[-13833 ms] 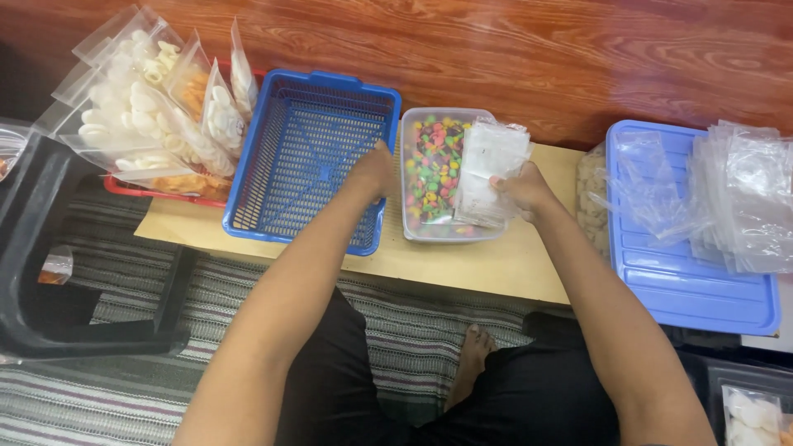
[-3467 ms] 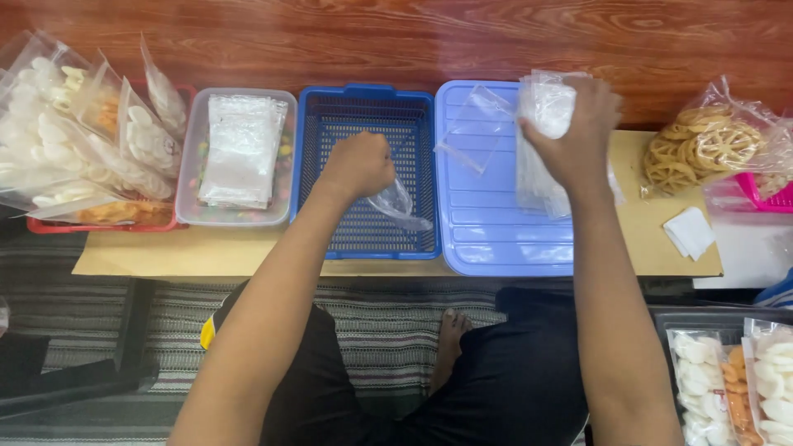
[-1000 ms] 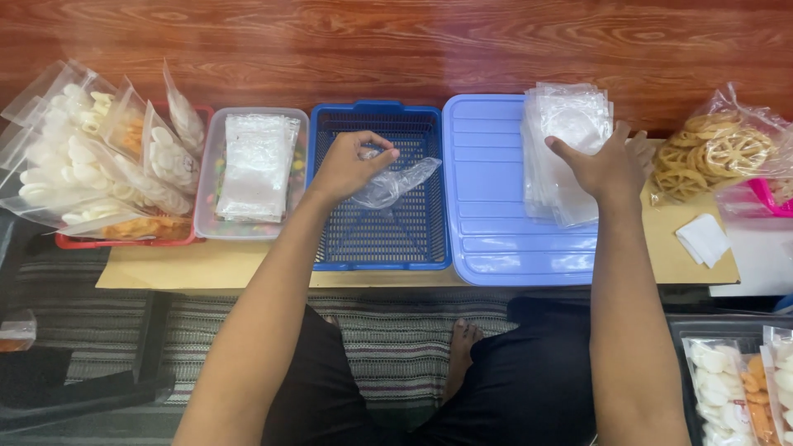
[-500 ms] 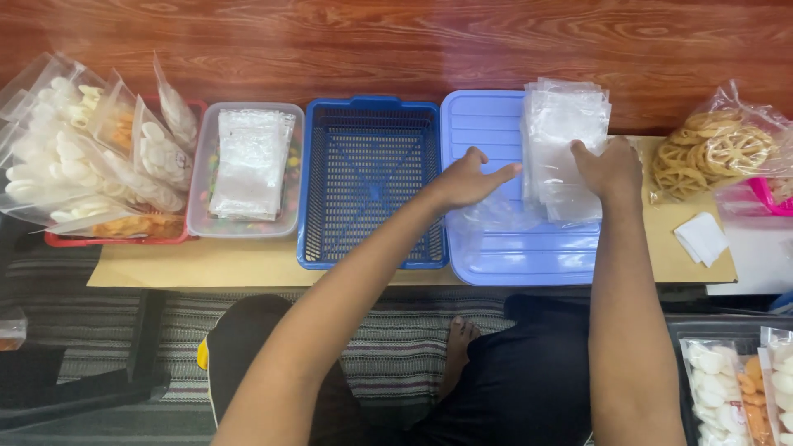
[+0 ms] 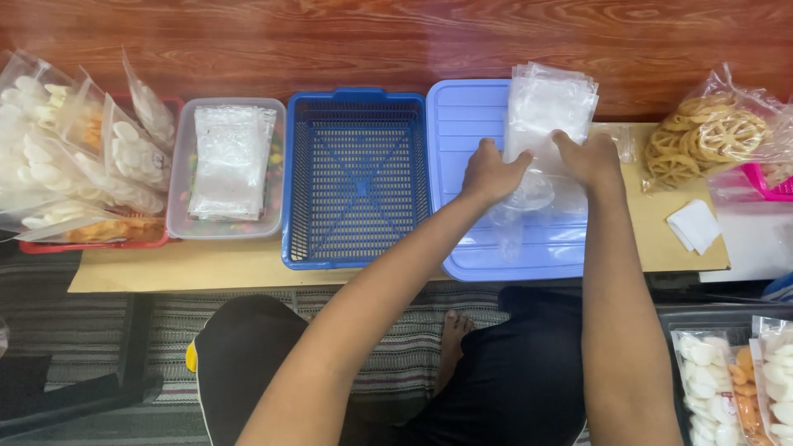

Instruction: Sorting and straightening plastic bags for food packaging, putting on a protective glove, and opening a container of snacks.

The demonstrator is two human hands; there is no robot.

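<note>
A stack of clear plastic bags (image 5: 549,103) lies on a light blue lid (image 5: 467,132) on the low table. My left hand (image 5: 489,172) and my right hand (image 5: 588,157) rest at the stack's near edge, fingers closed on the clear plastic. A loose crumpled clear bag (image 5: 520,211) lies just below both hands. Left of the lid stands an empty blue mesh basket (image 5: 357,177).
A clear tub (image 5: 180,177) holds colourful candy under a pile of small clear packets (image 5: 227,161). Bagged white crackers (image 5: 74,157) fill a red tray at far left. A bag of round lattice snacks (image 5: 702,136), a white paper scrap (image 5: 694,225) and packed snack bags (image 5: 735,384) lie right.
My left hand has moved from over the blue basket to the bag stack on the lid, bringing the loose clear bag with it. My right hand stayed on the stack.
</note>
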